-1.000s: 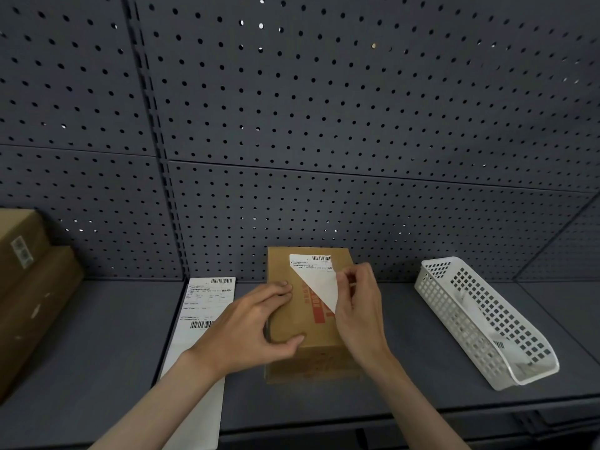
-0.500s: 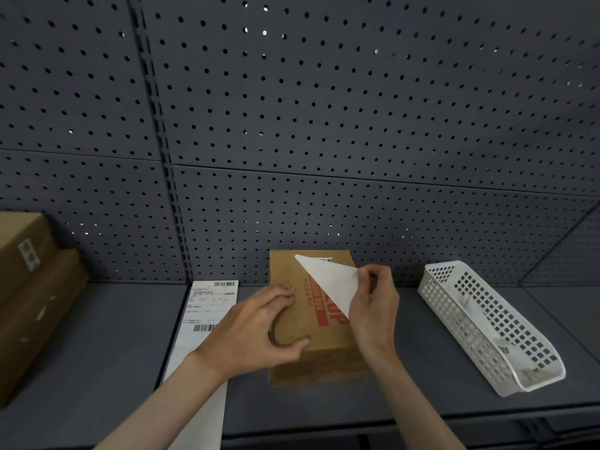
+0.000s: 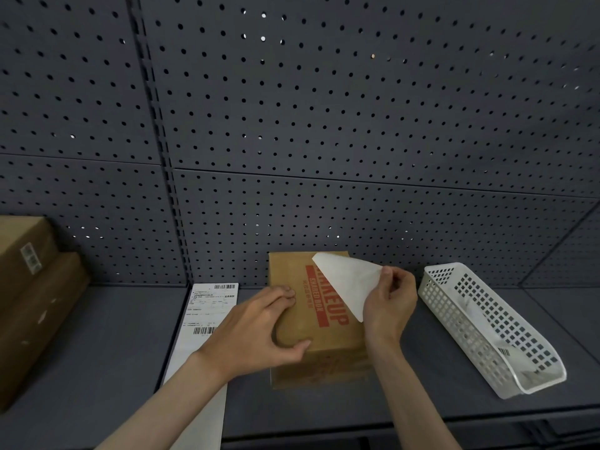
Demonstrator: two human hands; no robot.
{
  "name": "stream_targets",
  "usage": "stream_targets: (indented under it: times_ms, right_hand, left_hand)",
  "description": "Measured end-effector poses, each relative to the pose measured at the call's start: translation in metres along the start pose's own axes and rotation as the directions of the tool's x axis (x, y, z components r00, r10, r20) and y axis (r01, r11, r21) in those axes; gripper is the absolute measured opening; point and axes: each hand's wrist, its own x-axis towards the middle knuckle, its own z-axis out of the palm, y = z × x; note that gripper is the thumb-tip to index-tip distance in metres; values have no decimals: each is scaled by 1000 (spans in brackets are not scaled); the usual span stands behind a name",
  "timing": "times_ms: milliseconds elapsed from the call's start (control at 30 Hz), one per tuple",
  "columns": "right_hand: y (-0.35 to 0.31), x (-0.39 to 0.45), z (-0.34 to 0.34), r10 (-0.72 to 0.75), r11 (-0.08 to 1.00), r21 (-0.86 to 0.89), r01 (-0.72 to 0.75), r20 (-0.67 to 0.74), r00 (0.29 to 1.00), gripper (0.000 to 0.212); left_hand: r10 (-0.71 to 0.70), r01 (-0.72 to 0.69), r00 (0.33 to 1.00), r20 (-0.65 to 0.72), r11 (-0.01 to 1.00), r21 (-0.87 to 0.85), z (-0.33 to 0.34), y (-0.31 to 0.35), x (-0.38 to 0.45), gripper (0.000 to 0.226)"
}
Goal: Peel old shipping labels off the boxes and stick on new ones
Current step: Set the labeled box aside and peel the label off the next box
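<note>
A brown cardboard box (image 3: 297, 319) with red print lies on the grey shelf in the middle. My left hand (image 3: 256, 329) holds it down, fingers flat on its top and thumb against its near edge. My right hand (image 3: 389, 303) pinches the old white label (image 3: 347, 280), which is lifted off the box, blank side toward me. Only its far corner seems to touch the box's back edge. A strip of new labels (image 3: 211, 306) with barcodes lies on the shelf left of the box, partly under my left forearm.
A white perforated plastic basket (image 3: 487, 326) lies to the right with scraps of paper inside. Two stacked brown boxes (image 3: 29, 287) stand at the far left. A grey pegboard wall (image 3: 324, 125) closes the back of the shelf (image 3: 113, 336).
My right hand has pulled the label up and to the right, off most of the box top, uncovering the red print. My left hand has stayed on the box.
</note>
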Motion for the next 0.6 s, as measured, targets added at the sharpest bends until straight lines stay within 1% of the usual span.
stream_targets:
  times_ms: [133,200,267,333,400,433,500,567,600]
  right_hand:
    - [2,7,1,35,998,47,-31,-84,996,9]
    - [-5,20,-3,14,997,73,-2,-157,987,11]
    - [-22,43,-18,-66,993,75,89,-269,961,13]
    - [-44,68,-44,-142,982,71,177,-352,925,11]
    - [-59,86,-73,-273,956,-9,294,-400,875,7]
    - [-60,91,-86,-340,936,-63,345,-406,848,6]
    - [-57,95,-110,-416,909,-152,388,-366,833,5]
    - [-48,97,-134,-431,898,-229,374,-300,851,11]
    - [-43,99,-147,-422,895,-270,355,-252,871,16]
  left_hand:
    - [-3,3,1000,16,1000,-6,0,1,0,84]
    - [-2,2,1000,29,1000,-9,1,2,0,84]
    - [-4,5,1000,31,1000,-17,2,0,1,83]
    - [-7,8,999,39,1000,-29,3,-2,1,84]
    - [-9,11,999,48,999,-39,4,-4,1,86]
    - [-9,11,999,47,999,-42,4,-4,1,86]
    - [-8,11,999,44,999,-50,5,-5,1,87]
    - [-13,16,999,46,998,-56,5,-6,1,88]
    - [-16,19,999,45,998,-58,5,-7,1,88]
